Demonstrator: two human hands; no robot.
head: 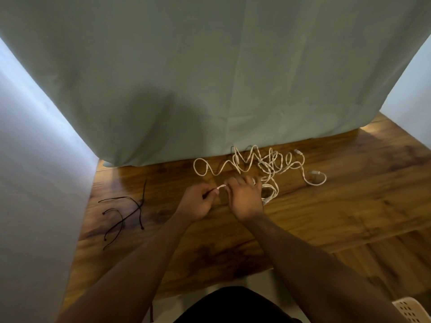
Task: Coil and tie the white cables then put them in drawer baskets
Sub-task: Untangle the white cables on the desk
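A green cloth (210,78) hangs across the upper frame, its hem meeting the wooden table (326,217). The white cables (268,164) lie in a loose tangle right of centre. The tangle's long axis runs left to right along the hem, with one looped end trailing off to the right. At centre, the left hand (197,202) pinches a short cable end. That end lies nearly level and points left. The right hand (245,197) curls over the same cable just beside it, knuckles up. Black ties (126,213) lie crossed at the left of the table. A basket (410,310) corner shows at lower right.
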